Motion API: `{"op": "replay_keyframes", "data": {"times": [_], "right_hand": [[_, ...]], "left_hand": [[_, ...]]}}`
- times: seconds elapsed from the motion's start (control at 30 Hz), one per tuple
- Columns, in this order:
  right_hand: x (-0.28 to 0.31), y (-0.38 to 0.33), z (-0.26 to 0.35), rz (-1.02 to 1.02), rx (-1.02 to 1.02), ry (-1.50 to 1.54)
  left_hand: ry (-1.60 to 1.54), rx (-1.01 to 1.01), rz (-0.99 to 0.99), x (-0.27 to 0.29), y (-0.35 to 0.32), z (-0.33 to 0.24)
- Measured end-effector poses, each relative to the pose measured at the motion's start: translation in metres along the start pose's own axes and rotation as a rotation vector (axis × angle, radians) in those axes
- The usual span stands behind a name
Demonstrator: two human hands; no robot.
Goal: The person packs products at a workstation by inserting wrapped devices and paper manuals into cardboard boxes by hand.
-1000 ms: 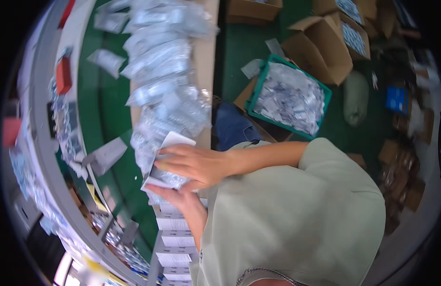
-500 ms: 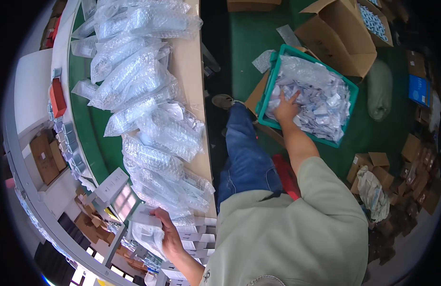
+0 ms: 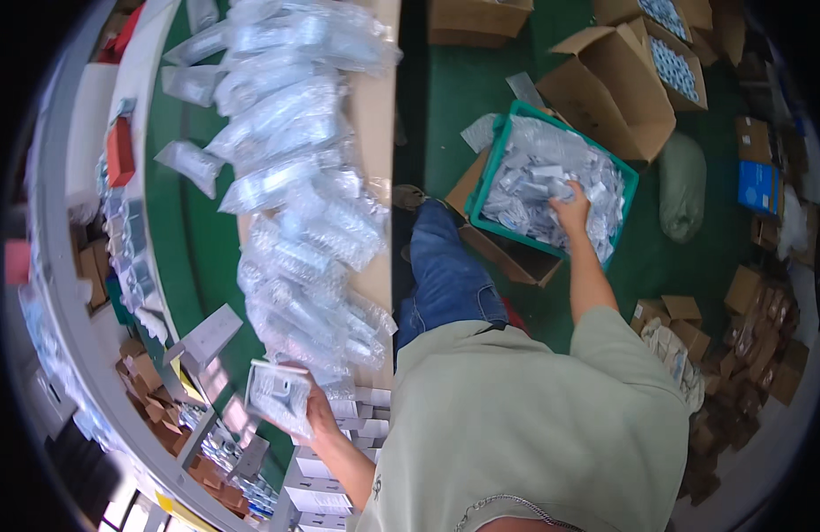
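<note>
My left hand (image 3: pixel 318 413), at the lower left, is closed on a bubble-wrapped package (image 3: pixel 279 399). A white edge runs along its top, and a grey shape shows through the wrap; what is inside I cannot make out. My right hand (image 3: pixel 571 211) reaches into a teal plastic crate (image 3: pixel 629 191) full of small clear-and-white packets (image 3: pixel 525 191). Its fingers are drawn together around a small white packet, partly hidden by the hand. A sheet of bubble wrap (image 3: pixel 545 140) lies over the packets at the crate's far side.
Many bubble-wrapped packages (image 3: pixel 286 115) cover the bench (image 3: pixel 374 133) on the left. White boxes (image 3: pixel 317 492) are stacked near my left forearm. Open cartons (image 3: pixel 605 89) stand beyond the crate. A pale green sack (image 3: pixel 683 188) lies on the floor to its right.
My right hand has moved right within the crate, and its spread fingers have drawn together. My left hand has turned the package so its wrapped face shows. The whole view has shifted slightly.
</note>
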State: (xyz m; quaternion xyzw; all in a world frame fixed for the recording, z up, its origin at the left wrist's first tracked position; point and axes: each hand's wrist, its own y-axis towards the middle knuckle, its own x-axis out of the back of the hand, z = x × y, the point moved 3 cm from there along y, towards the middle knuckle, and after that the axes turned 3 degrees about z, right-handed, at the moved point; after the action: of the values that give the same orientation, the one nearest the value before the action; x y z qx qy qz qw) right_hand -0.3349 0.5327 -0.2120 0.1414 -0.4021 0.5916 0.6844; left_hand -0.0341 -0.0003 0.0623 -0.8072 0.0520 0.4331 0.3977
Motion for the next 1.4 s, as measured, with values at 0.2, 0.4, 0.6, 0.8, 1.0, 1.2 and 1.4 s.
{"op": "replay_keyframes", "data": {"times": [0.2,0.4,0.6,0.8,1.0,1.2,1.4], "right_hand": [[0.051,-0.019,0.104,0.057,0.415,-0.042],[0.017,-0.088,0.306,0.388,0.960,0.194],[-0.100,-0.194,0.462,0.995,1.449,0.009],[-0.194,-0.275,0.498,1.381,1.803,-0.501],[-0.205,-0.283,0.518,1.486,1.917,-0.395],[-0.174,-0.269,0.554,1.316,1.630,-0.137],[-0.104,-0.328,0.584,1.424,1.309,0.254]], "left_hand": [[0.223,-0.117,0.089,-0.013,-0.008,0.003],[0.141,-0.260,-0.050,-0.032,-0.039,0.002],[0.017,-0.400,-0.176,-0.018,-0.052,-0.001],[-0.105,-0.526,-0.234,-0.016,-0.051,0.012],[-0.437,-0.495,-0.066,-0.027,-0.036,0.024],[-0.629,-0.571,-0.178,-0.030,-0.021,0.034],[-0.440,-0.702,-0.326,-0.035,-0.019,0.046]]}}
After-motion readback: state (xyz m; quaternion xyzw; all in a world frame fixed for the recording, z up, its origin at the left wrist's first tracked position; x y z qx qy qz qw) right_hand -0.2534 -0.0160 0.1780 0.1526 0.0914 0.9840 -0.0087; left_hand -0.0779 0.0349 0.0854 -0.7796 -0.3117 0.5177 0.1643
